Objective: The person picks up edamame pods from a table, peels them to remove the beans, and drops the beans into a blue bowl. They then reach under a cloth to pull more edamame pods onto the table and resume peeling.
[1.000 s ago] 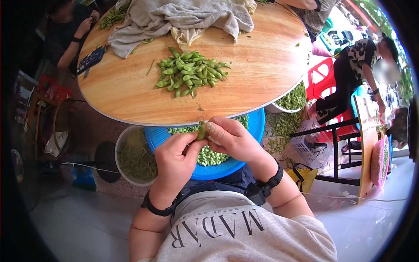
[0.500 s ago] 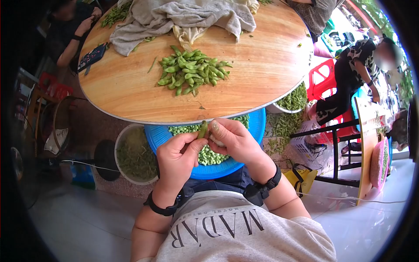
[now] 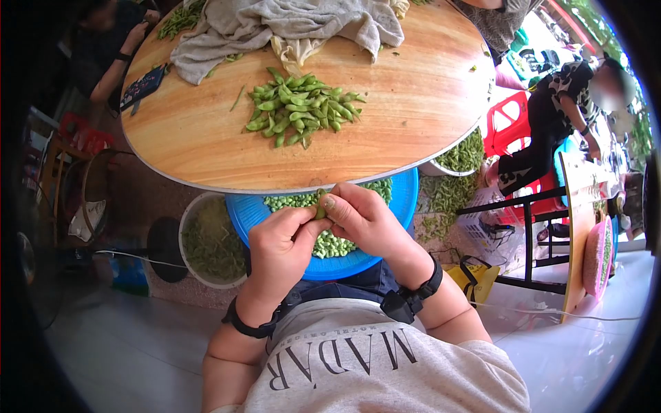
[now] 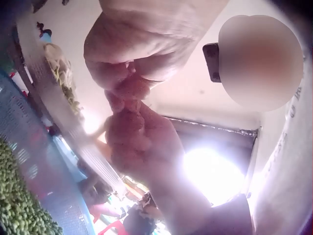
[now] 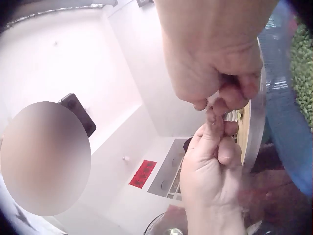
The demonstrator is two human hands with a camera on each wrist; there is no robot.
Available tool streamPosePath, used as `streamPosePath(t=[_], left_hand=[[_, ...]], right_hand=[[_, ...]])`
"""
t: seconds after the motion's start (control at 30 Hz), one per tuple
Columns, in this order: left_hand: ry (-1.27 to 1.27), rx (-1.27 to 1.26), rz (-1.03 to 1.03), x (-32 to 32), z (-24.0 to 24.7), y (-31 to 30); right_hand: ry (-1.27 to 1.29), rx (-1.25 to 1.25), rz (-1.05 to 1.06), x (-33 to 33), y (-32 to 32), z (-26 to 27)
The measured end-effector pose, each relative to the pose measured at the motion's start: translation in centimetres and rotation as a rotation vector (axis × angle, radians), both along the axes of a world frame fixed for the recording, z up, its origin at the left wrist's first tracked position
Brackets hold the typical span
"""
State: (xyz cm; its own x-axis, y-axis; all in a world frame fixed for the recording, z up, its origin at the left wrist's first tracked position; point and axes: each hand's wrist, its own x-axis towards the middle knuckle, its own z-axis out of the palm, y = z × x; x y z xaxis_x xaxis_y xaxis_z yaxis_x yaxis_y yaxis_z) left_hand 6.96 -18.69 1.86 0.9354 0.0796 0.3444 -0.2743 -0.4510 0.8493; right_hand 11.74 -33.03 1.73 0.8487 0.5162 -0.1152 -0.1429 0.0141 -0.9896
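Both hands meet over a blue basket (image 3: 396, 206) of shelled green beans (image 3: 329, 246) on my lap. My left hand (image 3: 279, 249) and right hand (image 3: 365, 219) pinch one green pod (image 3: 320, 204) between thumbs and fingertips, just below the round wooden table's edge (image 3: 289, 187). A pile of unshelled pods (image 3: 300, 109) lies on the table. In the left wrist view the left hand (image 4: 142, 44) touches the right hand (image 4: 137, 142) from below, with the beans (image 4: 19, 205) at lower left. The right wrist view shows the right hand (image 5: 215, 54) above the left hand (image 5: 212, 166).
A grey cloth (image 3: 282, 27) lies at the table's far side, a dark phone (image 3: 141, 86) at its left. A white bucket (image 3: 206, 244) of husks stands left of the basket. Another bowl of pods (image 3: 463, 155) sits right. Other people sit around; red stools (image 3: 509, 124) stand right.
The two hands have closed a little tighter on the pod, whose tip now shows less above the fingers. The view shifted slightly.
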Motion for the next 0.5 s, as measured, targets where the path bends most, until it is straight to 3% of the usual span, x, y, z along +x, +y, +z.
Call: streamPosePath(t=[0.2,0.3,0.4,0.5], left_hand=[[0.449,-0.687,0.015,-0.4,0.6,-0.2],[0.542,-1.016,-0.061,-0.2,-0.4,0.7],[0.622,-1.181,-0.107,-0.1,-0.8,1.2],[0.553,-1.059,-0.062,-0.4,-1.2,0.9]], right_hand=[[0.087,0.141,0.037,-0.2,-0.2,-0.6],[0.098,0.21,0.071,-0.1,-0.4,-1.5],[0.132,0.252,0.125,0.1,-0.6,-2.0],[0.091,0.004,0.175,0.7,-1.5,-0.7]])
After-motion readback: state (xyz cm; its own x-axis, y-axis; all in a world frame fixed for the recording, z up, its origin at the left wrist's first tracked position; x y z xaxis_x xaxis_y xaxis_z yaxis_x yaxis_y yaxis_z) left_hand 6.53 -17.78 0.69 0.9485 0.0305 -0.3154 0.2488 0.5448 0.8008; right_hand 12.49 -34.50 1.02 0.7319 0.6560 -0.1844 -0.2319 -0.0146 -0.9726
